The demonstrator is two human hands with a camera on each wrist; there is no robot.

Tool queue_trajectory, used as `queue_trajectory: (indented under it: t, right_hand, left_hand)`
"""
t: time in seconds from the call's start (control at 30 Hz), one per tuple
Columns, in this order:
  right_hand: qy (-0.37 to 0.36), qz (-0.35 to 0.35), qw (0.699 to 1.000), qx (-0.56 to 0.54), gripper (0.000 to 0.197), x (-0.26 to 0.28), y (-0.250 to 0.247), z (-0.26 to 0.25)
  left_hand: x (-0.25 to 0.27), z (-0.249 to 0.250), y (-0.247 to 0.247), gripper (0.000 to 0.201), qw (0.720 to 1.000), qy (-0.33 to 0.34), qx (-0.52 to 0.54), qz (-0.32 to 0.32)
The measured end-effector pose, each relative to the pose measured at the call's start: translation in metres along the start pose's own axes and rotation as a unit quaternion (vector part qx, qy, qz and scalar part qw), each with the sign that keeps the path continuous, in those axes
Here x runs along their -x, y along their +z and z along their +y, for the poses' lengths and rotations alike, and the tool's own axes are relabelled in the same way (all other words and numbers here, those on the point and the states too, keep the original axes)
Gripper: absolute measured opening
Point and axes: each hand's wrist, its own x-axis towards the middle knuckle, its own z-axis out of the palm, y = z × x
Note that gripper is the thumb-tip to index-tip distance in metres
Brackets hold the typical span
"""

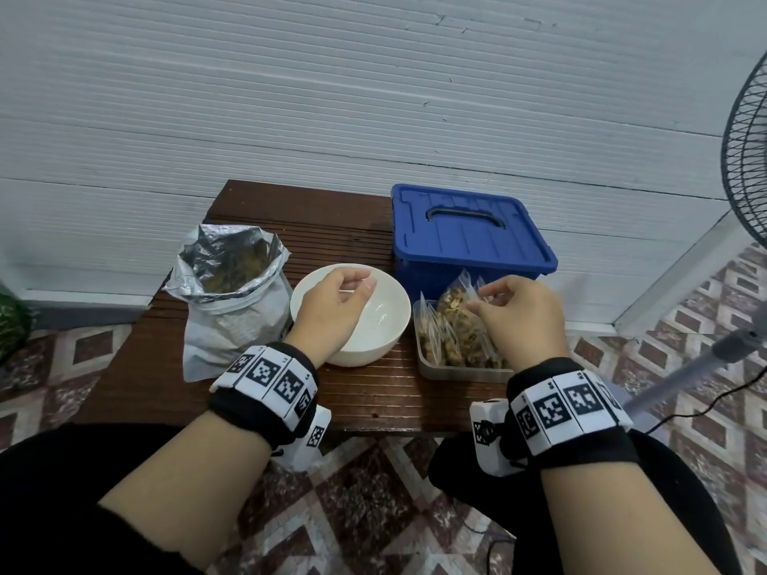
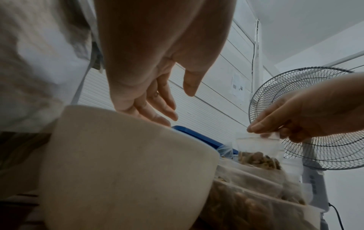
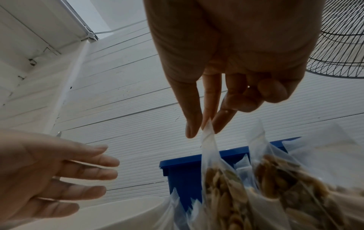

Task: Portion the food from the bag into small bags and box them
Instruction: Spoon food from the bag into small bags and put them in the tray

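Right hand [image 1: 519, 313] pinches a small bag [image 3: 218, 171] over the crowded tray [image 1: 460, 372] — left hand [image 1: 332, 309] relaxed above the bowl [image 1: 386, 325], blue box [image 1: 469, 238] just behind.

Bkgd: white ribbed panel wall [image 1: 290, 97] behind low dark-brown slatted wooden table [image 1: 361, 392], far edge touching wall. Floor [image 1: 685, 325]: brown/white diamond-pattern tiles. Blk-grille standing fan [image 1: 747, 159] at rt, cable on floor. Even, diffuse light.
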Motion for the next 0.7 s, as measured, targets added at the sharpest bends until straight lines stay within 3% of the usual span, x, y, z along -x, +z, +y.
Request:
queue_trajectory:
  t: [0.17, 0.27, 0.33, 0.47, 0.6, 0.7]
  right_hand:
    - [-0.013, 0.011, 1.0, 0.003, 0.016, 0.0, 0.0, -0.005]
    - [-0.029, 0.034, 0.999, -0.007, 0.018, 0.001, -0.001, -0.007]
    - [-0.04, 0.048, 0.998, -0.023, 0.018, 0.001, -0.002, -0.009]
    - [-0.073, 0.058, 0.994, -0.058, 0.018, 0.004, 0.0, -0.015]
    - [-0.102, 0.056, 0.99, -0.079, 0.018, 0.01, 0.007, -0.025]
    - [-0.11, 0.047, 0.989, -0.086, 0.018, 0.013, 0.01, -0.029]
  left_hand:
    - [-0.004, -0.008, -0.005, 0.03, 0.999, -0.022, -0.046, -0.004]
    - [-0.004, -0.013, -0.006, 0.037, 0.991, -0.005, -0.129, -0.029]
    - [-0.004, -0.014, -0.007, 0.045, 0.97, 0.011, -0.236, -0.054]
    - [-0.008, -0.009, -0.006, 0.064, 0.894, 0.004, -0.434, -0.111]
    - [-0.025, -0.007, -0.004, 0.076, 0.883, -0.019, -0.447, -0.14]
    - [-0.036, -0.008, 0.001, 0.084, 0.872, -0.052, -0.444, -0.199]
